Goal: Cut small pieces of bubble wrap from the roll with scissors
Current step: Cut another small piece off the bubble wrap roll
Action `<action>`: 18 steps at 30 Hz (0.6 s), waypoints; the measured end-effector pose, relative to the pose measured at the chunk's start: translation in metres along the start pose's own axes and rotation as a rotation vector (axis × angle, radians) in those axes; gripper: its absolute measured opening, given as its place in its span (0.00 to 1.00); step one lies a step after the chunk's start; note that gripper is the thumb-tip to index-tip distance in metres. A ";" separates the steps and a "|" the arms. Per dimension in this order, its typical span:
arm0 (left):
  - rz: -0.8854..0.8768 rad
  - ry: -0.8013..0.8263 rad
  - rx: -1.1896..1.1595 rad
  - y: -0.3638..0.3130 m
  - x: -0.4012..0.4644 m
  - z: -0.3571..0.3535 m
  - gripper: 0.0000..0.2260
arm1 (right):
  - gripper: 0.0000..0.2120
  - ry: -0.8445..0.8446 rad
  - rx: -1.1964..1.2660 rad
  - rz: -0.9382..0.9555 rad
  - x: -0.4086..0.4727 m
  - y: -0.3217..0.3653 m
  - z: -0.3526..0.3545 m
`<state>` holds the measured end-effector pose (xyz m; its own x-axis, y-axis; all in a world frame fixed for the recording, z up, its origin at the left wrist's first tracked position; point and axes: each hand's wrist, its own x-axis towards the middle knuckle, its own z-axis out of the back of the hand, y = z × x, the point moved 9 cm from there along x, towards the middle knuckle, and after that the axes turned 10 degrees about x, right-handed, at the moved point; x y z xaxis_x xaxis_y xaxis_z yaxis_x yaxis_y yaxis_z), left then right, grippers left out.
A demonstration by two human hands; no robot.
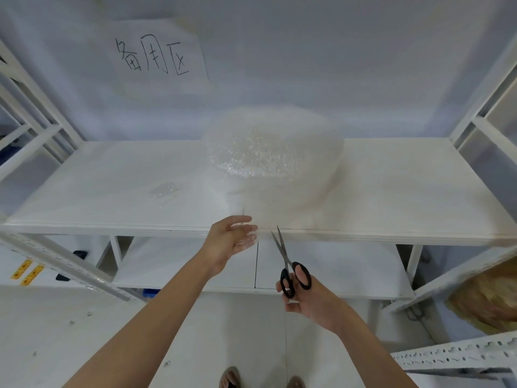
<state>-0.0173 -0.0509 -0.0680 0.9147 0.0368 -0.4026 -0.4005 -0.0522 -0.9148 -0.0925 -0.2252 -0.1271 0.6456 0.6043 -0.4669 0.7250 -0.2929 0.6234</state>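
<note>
The bubble wrap roll [272, 161] sits on the white shelf [112, 191], a pale, translucent mound with glinting bubbles, its loose sheet trailing to the shelf's front edge; my left hand [232, 238] pinches that clear sheet just at the edge, though the film is so faint I can only guess where it ends; my right hand [306, 299] grips black-handled scissors [291, 267], blades parted, just below the edge; a small clear scrap [164, 190] lies left of the roll.
</note>
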 end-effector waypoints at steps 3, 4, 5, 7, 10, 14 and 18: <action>0.012 -0.015 0.002 0.005 -0.001 0.003 0.10 | 0.24 -0.004 -0.030 -0.018 0.003 0.001 0.000; 0.009 -0.018 0.006 0.005 -0.001 0.003 0.10 | 0.23 -0.006 -0.046 -0.025 0.005 0.002 0.000; 0.006 -0.021 0.008 0.005 -0.001 0.003 0.10 | 0.23 -0.007 -0.069 -0.029 0.006 0.002 0.000; 0.000 -0.029 0.006 0.003 0.000 0.003 0.10 | 0.23 -0.002 -0.128 -0.029 0.009 0.004 -0.001; -0.001 -0.037 0.014 0.001 0.000 0.004 0.10 | 0.23 -0.003 -0.157 -0.038 0.013 0.002 -0.001; -0.004 -0.021 0.061 0.000 0.001 0.005 0.10 | 0.20 -0.003 -0.111 -0.026 0.018 0.005 -0.002; -0.014 -0.025 0.091 -0.004 0.002 0.008 0.10 | 0.20 -0.026 -0.112 -0.028 0.028 0.012 -0.007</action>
<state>-0.0144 -0.0429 -0.0656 0.9189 0.0618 -0.3897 -0.3924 0.0397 -0.9189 -0.0676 -0.2070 -0.1287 0.6326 0.5914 -0.5000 0.7122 -0.1908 0.6756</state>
